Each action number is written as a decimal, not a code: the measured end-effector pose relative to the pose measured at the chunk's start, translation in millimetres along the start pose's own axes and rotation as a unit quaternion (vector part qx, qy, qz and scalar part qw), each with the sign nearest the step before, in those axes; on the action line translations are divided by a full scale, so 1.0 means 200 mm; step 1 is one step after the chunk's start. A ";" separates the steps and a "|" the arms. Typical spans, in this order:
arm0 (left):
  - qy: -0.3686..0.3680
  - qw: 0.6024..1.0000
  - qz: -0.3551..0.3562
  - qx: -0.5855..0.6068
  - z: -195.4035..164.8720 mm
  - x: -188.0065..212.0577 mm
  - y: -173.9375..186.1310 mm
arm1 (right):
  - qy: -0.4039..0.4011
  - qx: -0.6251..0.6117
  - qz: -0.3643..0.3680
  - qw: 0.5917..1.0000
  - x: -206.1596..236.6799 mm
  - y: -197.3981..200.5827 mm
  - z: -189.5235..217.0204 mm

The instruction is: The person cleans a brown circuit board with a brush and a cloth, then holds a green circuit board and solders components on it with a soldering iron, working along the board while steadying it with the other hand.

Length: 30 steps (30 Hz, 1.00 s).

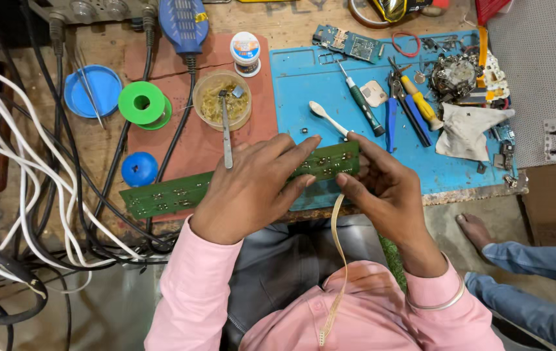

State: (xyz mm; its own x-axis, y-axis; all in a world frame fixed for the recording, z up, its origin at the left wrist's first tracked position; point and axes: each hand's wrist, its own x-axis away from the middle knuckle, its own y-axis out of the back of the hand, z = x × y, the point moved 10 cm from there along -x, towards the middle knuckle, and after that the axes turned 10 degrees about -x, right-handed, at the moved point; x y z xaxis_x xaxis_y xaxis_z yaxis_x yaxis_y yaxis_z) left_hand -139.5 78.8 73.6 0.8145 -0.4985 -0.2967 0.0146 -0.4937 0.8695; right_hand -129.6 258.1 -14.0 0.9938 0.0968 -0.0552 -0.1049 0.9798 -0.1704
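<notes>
Centre of frame: both hands gripped a long green circuit board (180, 193), its length running lower left to upper right. Left hand (252, 188) clasped mid-board; right hand (385, 188) fingers pinched its right end.

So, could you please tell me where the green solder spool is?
In the head view, the green spool sits upper left on the bench, between the blue lid and the flux jar.

A long, narrow green circuit board (174, 193) lies slantwise across the bench edge.
</notes>
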 end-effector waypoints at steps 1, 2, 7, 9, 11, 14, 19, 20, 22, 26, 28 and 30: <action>0.003 1.000 -0.001 0.003 0.00 0.00 0.00 | 0.002 0.013 -0.006 1.000 0.00 0.00 0.00; 0.007 1.000 0.005 -0.001 0.00 0.00 -0.01 | 0.005 0.027 -0.014 1.000 0.00 0.00 0.00; 0.013 1.000 0.018 -0.005 0.01 0.00 -0.03 | 0.022 0.015 -0.024 0.999 0.00 0.00 0.01; 0.009 1.000 -0.001 -0.010 0.00 0.00 -0.02 | 0.015 0.024 -0.027 0.999 0.00 0.00 0.00; 0.009 1.000 -0.019 -0.007 0.00 0.00 0.00 | 0.015 0.029 -0.027 0.999 0.00 0.01 -0.01; 0.024 0.999 -0.033 -0.012 -0.02 0.01 0.00 | 0.059 0.020 -0.017 0.998 0.03 0.01 0.01; 0.012 0.975 -0.131 -0.178 -0.20 0.15 0.01 | 0.249 0.071 -0.001 0.966 0.14 -0.02 0.16; -0.003 0.966 -0.173 -0.193 -0.24 0.19 0.02 | 0.292 0.095 0.012 0.952 0.17 -0.04 0.19; -0.032 0.942 -0.254 -0.218 -0.31 0.28 0.04 | 0.346 0.144 0.031 0.927 0.21 -0.06 0.23; -0.028 0.930 -0.293 -0.222 -0.29 0.36 -0.02 | 0.360 0.185 0.054 0.913 0.23 -0.08 0.26; -0.028 0.927 -0.301 -0.221 -0.28 0.37 -0.04 | 0.359 0.184 0.052 0.914 0.22 -0.09 0.26; -0.031 0.923 -0.307 -0.229 -0.28 0.38 -0.05 | 0.359 0.189 0.036 0.913 0.22 -0.08 0.27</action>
State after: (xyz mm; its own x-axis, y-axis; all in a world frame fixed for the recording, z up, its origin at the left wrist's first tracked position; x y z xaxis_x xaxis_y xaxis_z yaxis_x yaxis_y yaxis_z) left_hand -46.2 86.4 64.3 0.5364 -0.2710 -0.7993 0.7180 -0.3512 0.6009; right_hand -82.0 255.4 38.8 0.6894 0.1569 -0.7072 -0.0139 0.9789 0.2037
